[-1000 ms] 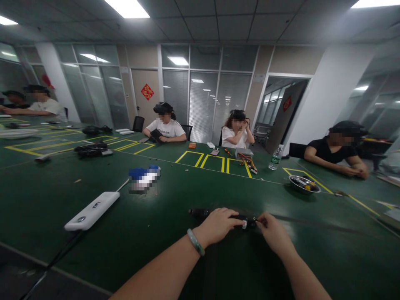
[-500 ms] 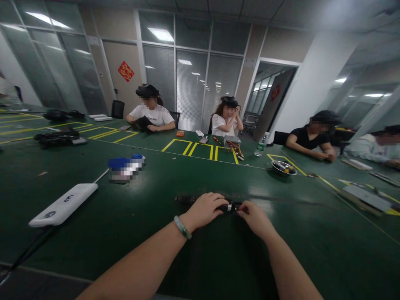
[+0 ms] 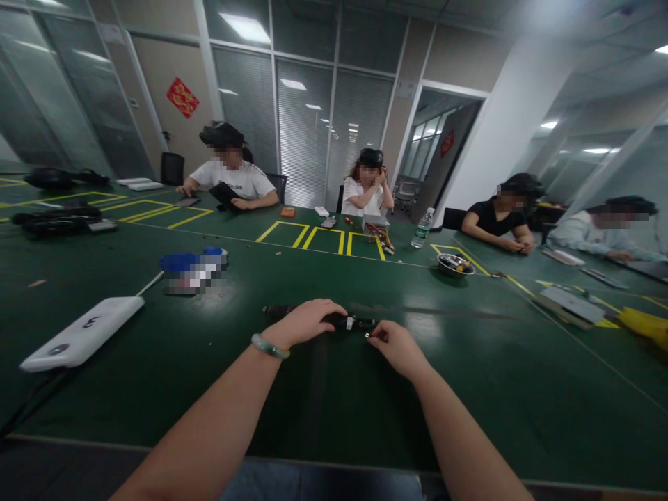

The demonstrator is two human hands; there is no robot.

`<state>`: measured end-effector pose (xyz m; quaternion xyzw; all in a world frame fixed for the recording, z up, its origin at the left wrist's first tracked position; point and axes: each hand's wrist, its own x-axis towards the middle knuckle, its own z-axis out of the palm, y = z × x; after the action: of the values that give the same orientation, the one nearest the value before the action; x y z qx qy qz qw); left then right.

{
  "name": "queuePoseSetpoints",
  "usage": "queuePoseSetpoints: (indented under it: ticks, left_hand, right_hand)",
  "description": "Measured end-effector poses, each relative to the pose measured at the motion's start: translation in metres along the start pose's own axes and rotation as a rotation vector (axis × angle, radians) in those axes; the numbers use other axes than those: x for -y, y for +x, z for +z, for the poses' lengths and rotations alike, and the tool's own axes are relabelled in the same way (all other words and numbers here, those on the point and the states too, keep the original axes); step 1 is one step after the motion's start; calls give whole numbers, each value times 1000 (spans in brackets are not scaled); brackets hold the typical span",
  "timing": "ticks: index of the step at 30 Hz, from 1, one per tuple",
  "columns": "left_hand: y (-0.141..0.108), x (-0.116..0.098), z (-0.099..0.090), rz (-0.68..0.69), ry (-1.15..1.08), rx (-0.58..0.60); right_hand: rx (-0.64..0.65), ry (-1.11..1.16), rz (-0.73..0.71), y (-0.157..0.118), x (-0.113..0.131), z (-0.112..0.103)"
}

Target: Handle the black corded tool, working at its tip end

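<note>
My left hand point(image 3: 307, 321) lies over a black cylindrical object point(image 3: 351, 322) on the green table point(image 3: 334, 396), gripping it, with a pale jade bangle point(image 3: 268, 346) on the wrist. The object has a small pale band near its right end, and its left end sticks out past my hand. My right hand point(image 3: 396, 346) is just to the right, and its fingertips pinch a tiny shiny metal piece point(image 3: 368, 335) close to the object's end. The hand hides most of what the piece looks like.
A white flat device point(image 3: 83, 332) with a cable lies to the left, beyond it a pixelated blue and white item point(image 3: 193, 268). A steel bowl point(image 3: 454, 264) and a water bottle point(image 3: 423, 227) stand farther off. Several co-workers sit along the far side, with yellow tape outlines on the table.
The view has tipped down and turned, so the room slides up and left. My right fingertips have drawn slightly away from the black object's end, and the tiny metal piece now shows between them.
</note>
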<state>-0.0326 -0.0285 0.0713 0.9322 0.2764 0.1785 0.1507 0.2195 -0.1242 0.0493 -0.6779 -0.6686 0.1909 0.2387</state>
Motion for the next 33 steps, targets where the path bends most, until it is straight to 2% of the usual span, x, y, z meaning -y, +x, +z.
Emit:
queuePoseSetpoints:
  ticks: [2, 4, 9, 13, 19, 24, 33]
  left_hand:
    - [-4, 0, -4, -2, -1, -2]
    - [-4, -7, 0, 6, 33, -44]
    - [15, -39, 35, -21, 171, -202]
    - [26, -49, 50, -40, 202, -207]
    - [22, -43, 43, -21, 209, -159]
    - [15, -41, 35, -4, 209, -109]
    - [15, -44, 39, -36, 223, -138]
  right_hand:
    - [-3, -17, -38, -1, 6, 7]
    - [-25, -41, -63, 0, 9, 12]
    - [-67, -67, -53, 3, 9, 18]
    - [-96, -101, -69, 5, 7, 18]
    - [-172, -135, -105, 4, 5, 17]
    - [-165, -156, -136, 0, 9, 22]
    - [-191, -169, -167, 1, 13, 28]
